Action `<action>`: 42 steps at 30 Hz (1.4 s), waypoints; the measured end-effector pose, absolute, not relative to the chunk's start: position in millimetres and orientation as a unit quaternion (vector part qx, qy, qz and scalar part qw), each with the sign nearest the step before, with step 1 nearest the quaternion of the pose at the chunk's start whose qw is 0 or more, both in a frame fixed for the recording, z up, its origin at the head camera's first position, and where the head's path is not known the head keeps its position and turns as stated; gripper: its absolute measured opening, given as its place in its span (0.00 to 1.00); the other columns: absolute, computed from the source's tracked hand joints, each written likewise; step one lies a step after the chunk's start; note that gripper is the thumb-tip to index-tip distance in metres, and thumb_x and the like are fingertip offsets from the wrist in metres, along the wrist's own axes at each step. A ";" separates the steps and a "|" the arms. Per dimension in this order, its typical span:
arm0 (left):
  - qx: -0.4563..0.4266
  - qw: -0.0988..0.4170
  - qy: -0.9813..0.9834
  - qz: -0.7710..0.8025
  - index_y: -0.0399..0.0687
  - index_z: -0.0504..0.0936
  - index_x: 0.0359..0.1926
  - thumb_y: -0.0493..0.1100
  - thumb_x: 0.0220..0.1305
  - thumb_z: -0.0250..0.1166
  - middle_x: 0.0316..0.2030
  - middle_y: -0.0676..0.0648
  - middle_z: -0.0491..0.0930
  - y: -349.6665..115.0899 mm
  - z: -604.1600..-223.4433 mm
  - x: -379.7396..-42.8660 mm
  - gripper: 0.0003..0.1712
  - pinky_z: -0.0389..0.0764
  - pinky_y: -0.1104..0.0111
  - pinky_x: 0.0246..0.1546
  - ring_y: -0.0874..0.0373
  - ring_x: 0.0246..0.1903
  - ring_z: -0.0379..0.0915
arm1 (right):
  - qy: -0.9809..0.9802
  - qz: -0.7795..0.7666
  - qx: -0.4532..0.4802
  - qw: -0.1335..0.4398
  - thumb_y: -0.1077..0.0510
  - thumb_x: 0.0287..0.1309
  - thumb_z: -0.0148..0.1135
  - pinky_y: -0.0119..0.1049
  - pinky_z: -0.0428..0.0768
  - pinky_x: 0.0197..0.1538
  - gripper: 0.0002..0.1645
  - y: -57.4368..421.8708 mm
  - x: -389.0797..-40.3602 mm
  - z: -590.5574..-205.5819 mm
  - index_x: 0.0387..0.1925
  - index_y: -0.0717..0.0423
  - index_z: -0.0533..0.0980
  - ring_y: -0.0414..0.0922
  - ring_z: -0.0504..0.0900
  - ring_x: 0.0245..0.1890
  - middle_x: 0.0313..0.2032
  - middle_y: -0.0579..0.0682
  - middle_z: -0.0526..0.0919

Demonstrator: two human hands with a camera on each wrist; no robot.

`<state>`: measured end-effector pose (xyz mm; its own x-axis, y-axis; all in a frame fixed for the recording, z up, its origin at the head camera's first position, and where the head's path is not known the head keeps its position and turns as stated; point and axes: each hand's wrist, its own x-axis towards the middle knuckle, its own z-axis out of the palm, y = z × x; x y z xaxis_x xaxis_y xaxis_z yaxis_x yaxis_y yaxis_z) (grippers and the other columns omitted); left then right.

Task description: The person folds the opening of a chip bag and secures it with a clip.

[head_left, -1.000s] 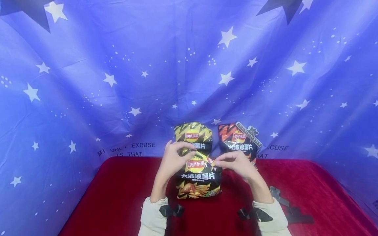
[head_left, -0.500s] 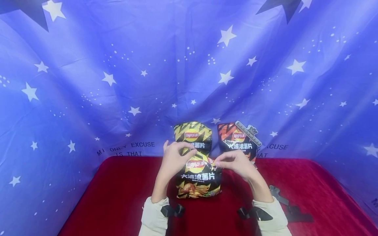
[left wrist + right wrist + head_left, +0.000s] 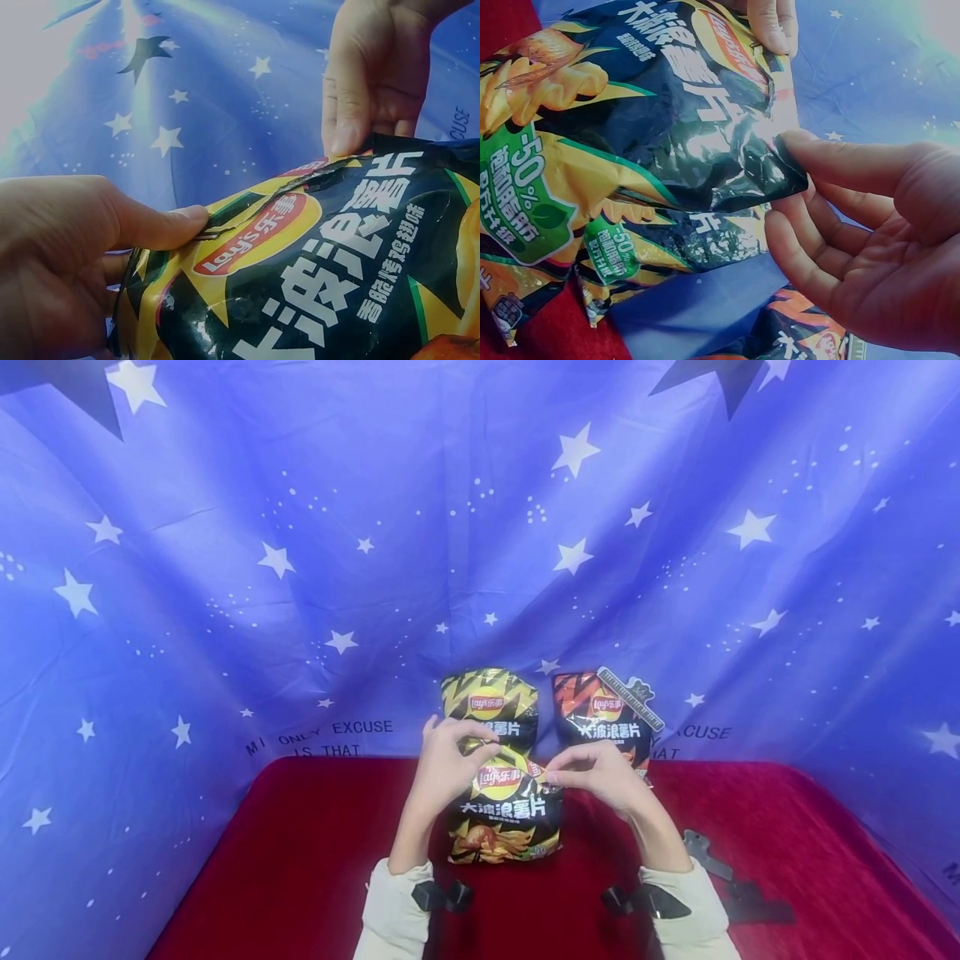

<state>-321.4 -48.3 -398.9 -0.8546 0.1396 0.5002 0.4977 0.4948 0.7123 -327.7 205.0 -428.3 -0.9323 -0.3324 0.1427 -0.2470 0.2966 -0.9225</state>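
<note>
- Pinching the top edge of the front bag (image 3: 502, 827), the left hand (image 3: 447, 762) has its thumb on the picture side.
- The right hand (image 3: 606, 777) pinches that bag's top right corner, thumb in front.
- The front bag is between the hands, at the middle of the red table (image 3: 315, 860).
- Behind it is a yellow bag (image 3: 498, 687), partly hidden.
- Beside that is a red bag (image 3: 577, 714), with a clip (image 3: 633, 700) across its top right corner.
- Blue cloth (image 3: 225, 493) with white stars hangs behind.
</note>
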 end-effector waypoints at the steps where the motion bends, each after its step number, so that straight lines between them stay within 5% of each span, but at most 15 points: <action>1: -0.189 0.191 -0.843 -0.466 0.45 0.90 0.37 0.37 0.57 0.76 0.36 0.49 0.90 -48.2 -399.3 -321.8 0.06 0.43 0.39 0.77 0.47 0.48 0.80 | 0.804 -0.566 -0.178 0.036 0.65 0.55 0.73 0.34 0.87 0.44 0.11 204.8 -328.1 -429.1 0.39 0.68 0.86 0.38 0.86 0.37 0.38 0.61 0.89; 11: -0.210 0.162 -0.850 -0.455 0.49 0.90 0.39 0.40 0.59 0.75 0.40 0.50 0.90 -50.9 -398.9 -322.3 0.07 0.44 0.38 0.77 0.49 0.52 0.79 | 0.809 -0.562 -0.167 0.025 0.66 0.55 0.73 0.32 0.86 0.42 0.08 204.5 -329.3 -432.3 0.37 0.68 0.86 0.38 0.85 0.35 0.34 0.53 0.90; 19: -0.218 0.148 -0.846 -0.463 0.49 0.90 0.43 0.45 0.61 0.74 0.43 0.50 0.90 -53.0 -398.1 -321.4 0.11 0.43 0.39 0.77 0.48 0.53 0.78 | 0.813 -0.552 -0.181 0.022 0.65 0.55 0.73 0.32 0.86 0.41 0.08 205.3 -328.4 -430.8 0.37 0.66 0.86 0.38 0.84 0.34 0.35 0.60 0.89; 42: -0.237 0.184 -0.826 -0.478 0.44 0.90 0.37 0.35 0.56 0.76 0.36 0.48 0.90 -49.9 -407.3 -330.5 0.06 0.58 0.40 0.73 0.48 0.43 0.80 | 0.811 -0.554 -0.181 0.043 0.64 0.55 0.73 0.33 0.85 0.41 0.09 207.3 -330.4 -434.1 0.37 0.67 0.85 0.39 0.84 0.33 0.34 0.59 0.89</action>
